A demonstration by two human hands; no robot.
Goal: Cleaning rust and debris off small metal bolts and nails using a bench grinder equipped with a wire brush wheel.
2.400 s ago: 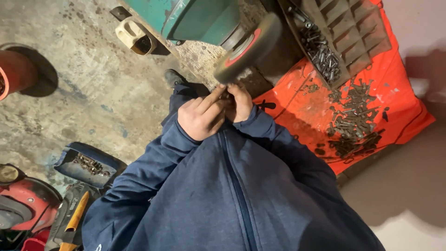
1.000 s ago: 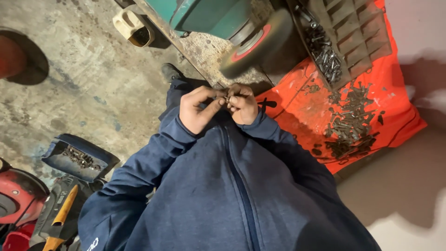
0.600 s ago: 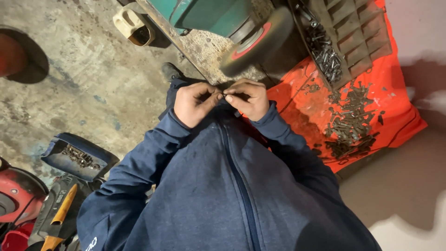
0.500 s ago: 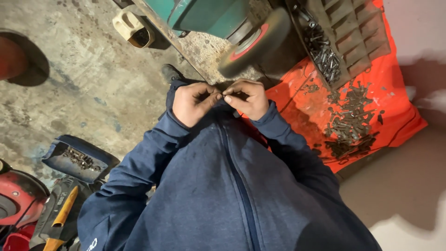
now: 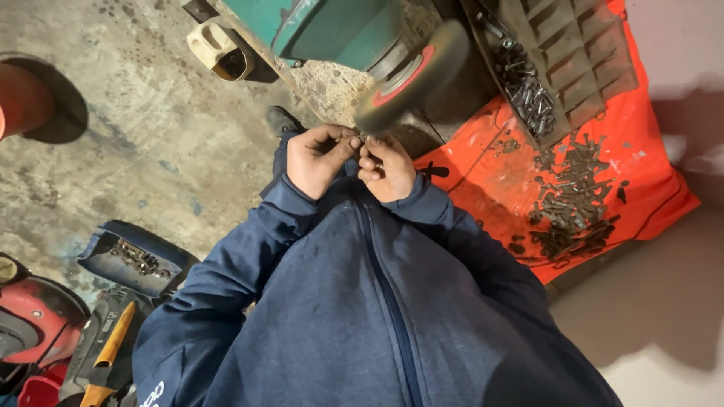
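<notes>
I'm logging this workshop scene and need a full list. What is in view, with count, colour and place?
grinder: one, green, top centre
wheel: one, grey with a red centre, just above the hands
small part: one, dark, pinched between both hands' fingertips; too small to identify
cloth: one, orange, on the floor at right
bolts: a pile, dark and rusty, on the cloth
tray: one, dark, upper right, more bolts in it
container: one, blue, lower left, holding small metal parts
cup: one, cream, on the floor at upper left
jacket: one, navy, zipped
left hand: on the small part
right hand: on the small part
</notes>
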